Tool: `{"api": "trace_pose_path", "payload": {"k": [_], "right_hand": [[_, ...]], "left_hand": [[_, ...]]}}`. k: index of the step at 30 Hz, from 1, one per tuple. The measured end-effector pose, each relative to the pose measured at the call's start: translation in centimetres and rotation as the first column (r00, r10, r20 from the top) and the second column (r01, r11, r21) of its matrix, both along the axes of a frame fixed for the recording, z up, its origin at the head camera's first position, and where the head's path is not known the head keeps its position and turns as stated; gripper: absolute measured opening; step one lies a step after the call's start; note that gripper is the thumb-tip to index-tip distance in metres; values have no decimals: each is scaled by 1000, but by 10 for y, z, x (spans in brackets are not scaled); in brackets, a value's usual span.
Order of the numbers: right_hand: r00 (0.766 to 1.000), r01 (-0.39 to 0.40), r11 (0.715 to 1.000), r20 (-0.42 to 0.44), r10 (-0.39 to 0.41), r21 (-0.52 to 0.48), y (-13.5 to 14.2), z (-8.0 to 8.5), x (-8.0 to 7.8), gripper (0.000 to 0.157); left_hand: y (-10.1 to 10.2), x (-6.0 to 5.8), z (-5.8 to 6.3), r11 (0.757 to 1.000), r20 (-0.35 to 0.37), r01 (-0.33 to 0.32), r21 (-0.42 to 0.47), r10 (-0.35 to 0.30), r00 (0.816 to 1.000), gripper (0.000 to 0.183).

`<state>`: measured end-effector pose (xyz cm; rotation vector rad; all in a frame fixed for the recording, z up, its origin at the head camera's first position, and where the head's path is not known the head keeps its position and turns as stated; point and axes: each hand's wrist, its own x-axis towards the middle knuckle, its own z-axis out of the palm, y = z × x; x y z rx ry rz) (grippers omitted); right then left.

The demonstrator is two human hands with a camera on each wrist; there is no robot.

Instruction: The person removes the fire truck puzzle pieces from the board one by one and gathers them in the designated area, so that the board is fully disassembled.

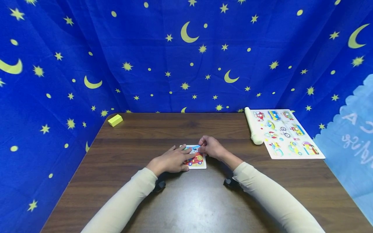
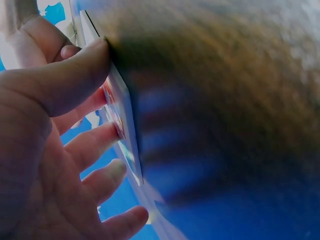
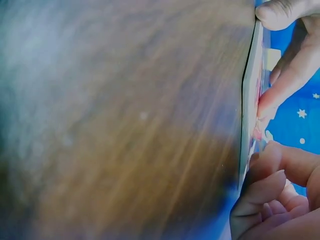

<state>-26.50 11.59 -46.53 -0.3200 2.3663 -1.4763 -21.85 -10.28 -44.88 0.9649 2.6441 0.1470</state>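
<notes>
A small white-bordered picture board [image 1: 197, 165] with a red vehicle on it lies flat on the table in front of the person. Spread across its left half is the left hand [image 1: 174, 160], fingers fairly straight and touching the picture, the thumb at the near edge. The left wrist view shows that thumb [image 2: 82, 67] along the board's rim and the fingertips on its face. At the far right corner, the right hand [image 1: 212, 148] has curled fingers and pinches there with thumb and index finger. In the right wrist view, the curled right fingers [image 3: 265, 197] hide that corner.
A larger white board [image 1: 281, 139] with several vehicle pictures lies at the far right, a cream rolled item [image 1: 253, 126] along its left side. A yellow block [image 1: 115, 120] sits at the table's far left corner. Blue star-patterned cloth [image 1: 163, 58] hangs behind the brown table [image 1: 116, 181].
</notes>
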Motion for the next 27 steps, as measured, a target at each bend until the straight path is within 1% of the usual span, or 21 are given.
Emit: {"api": "trace_pose_path", "payload": {"k": [2,5,7,10,14,19,23,27], "right_hand": [[1000,5,999,10,-5,-32,1,-1,0,19],[999,33,996,28,-31,-77,5,-1,-1,22],[998,54,995,36,-51,-86,11,-1,-2,22],[996,84,994,48,-81,-65,25,0,-4,21],[989,127,992,77,-125,-25,51,0,-8,21],[980,168,986,106,-169,21,80,0,-12,19],[980,175,982,88,-180,66,97,4,-13,17],[984,161,981,61,-168,108,112,9,-11,16]], "left_hand": [[0,0,0,1000,-4,0,1,0,1000,64],[0,1,0,1000,-7,0,2,0,1000,64],[0,1,1,1000,-9,0,3,0,1000,64],[0,2,2,1000,-10,7,2,-7,1000,64],[-1,1,2,1000,-9,11,-11,-11,1000,64],[-1,0,1,1000,-20,12,-3,-12,1000,64],[1,-1,2,1000,-13,13,12,-13,1000,62],[1,-1,4,1000,-5,7,10,-7,1000,61]]}}
